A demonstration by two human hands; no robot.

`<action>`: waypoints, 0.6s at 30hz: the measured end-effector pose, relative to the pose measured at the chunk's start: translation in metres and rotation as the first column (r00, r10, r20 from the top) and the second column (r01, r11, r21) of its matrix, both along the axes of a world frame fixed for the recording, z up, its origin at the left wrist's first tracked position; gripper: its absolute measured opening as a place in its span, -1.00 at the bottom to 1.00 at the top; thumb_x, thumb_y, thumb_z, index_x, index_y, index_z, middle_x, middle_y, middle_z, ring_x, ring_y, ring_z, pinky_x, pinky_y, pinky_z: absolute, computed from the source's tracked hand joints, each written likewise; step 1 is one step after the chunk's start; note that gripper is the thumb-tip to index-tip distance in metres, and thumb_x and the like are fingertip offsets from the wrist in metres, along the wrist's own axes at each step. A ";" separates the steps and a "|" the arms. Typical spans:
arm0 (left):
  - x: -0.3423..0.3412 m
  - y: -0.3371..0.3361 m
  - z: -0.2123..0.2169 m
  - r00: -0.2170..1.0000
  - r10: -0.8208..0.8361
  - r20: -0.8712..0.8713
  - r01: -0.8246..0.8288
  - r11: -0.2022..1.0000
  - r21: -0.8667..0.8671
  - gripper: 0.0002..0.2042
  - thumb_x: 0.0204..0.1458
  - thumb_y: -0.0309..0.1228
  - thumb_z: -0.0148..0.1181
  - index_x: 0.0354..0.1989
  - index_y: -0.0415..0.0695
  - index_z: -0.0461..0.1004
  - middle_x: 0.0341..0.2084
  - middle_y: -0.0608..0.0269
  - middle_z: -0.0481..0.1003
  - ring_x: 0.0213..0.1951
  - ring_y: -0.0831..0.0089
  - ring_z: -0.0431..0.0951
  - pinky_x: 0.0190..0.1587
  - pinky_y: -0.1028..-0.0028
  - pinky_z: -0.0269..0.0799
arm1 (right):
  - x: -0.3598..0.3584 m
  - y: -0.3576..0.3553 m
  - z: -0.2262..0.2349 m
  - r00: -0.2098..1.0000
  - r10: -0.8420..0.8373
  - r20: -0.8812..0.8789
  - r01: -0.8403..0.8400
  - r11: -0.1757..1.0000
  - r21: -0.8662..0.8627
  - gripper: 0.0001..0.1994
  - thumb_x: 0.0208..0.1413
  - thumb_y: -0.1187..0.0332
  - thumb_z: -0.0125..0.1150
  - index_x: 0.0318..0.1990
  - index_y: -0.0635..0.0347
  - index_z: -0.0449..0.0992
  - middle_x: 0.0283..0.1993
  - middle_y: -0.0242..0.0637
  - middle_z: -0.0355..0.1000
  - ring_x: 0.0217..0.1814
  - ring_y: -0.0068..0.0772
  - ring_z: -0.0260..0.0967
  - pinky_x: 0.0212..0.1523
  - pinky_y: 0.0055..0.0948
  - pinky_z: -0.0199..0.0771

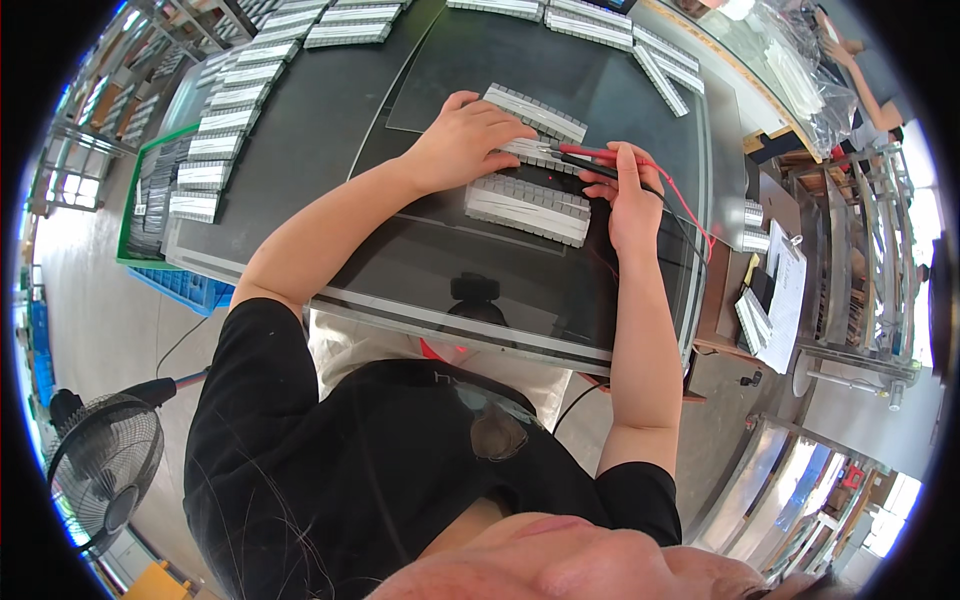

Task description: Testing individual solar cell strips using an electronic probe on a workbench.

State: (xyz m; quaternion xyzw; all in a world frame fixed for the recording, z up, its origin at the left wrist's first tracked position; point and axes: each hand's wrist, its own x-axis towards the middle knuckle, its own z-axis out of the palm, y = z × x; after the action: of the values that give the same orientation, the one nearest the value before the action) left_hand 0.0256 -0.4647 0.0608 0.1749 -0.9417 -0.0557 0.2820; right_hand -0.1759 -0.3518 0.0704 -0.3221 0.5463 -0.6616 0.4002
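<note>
My left hand (462, 142) grips the left end of a grey-and-white ridged strip (530, 152), its fingers bent over the far side and thumb on the near side. In my right hand (634, 200) are a red test probe (588, 151) and a black test probe (592, 166), held together. Their metal tips meet the middle of that strip, or hover just over it; I cannot tell which. A similar strip (535, 113) lies just beyond, and a stack of such strips (528, 210) lies nearer to me. The palm side of my left hand is hidden.
Rows of strips line the dark table (420, 235) along its left (222, 122) and far edges. A green crate (128, 235) of strips stands at left, near a fan (105, 465). A clipboard with paper (786, 285) lies at right. Another person's arm (868, 95) shows at far right.
</note>
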 end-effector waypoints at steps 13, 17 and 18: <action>0.004 0.001 0.018 0.999 -0.015 0.040 0.003 0.964 0.267 -0.67 -0.13 -0.31 0.21 -0.13 -0.02 0.43 -0.28 0.31 0.47 -0.18 0.40 0.42 0.04 0.31 0.12 | -0.011 0.000 -0.004 0.974 -0.065 0.215 0.097 0.985 -0.144 -0.75 0.17 0.24 -0.07 -0.22 0.29 0.32 -0.38 -0.16 0.39 -0.54 -0.32 0.44 -0.61 -0.50 0.46; 0.014 0.016 0.035 0.996 -0.092 -0.004 0.085 0.903 0.421 -0.67 -0.15 -0.32 0.22 -0.15 -0.09 0.43 -0.31 0.23 0.47 -0.21 0.30 0.43 -0.04 0.34 0.21 | -0.014 0.000 -0.003 0.963 -0.101 0.250 0.146 0.975 -0.167 -0.75 0.17 0.24 -0.07 -0.22 0.28 0.32 -0.40 -0.17 0.38 -0.56 -0.31 0.44 -0.63 -0.50 0.45; 0.019 0.027 0.041 0.994 -0.108 -0.004 0.102 0.932 0.347 -0.67 -0.16 -0.35 0.24 -0.16 -0.11 0.43 -0.32 0.20 0.48 -0.22 0.27 0.44 -0.08 0.35 0.26 | -0.014 0.001 -0.004 0.962 -0.105 0.253 0.150 0.975 -0.166 -0.75 0.17 0.24 -0.07 -0.22 0.28 0.32 -0.40 -0.17 0.38 -0.56 -0.31 0.44 -0.63 -0.50 0.45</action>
State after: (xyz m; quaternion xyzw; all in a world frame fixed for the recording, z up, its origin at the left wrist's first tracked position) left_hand 0.0441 -0.4375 0.1015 0.1716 -0.9273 -0.2341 0.2362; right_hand -0.1903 -0.3512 0.0664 -0.2384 0.4496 -0.7681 0.3887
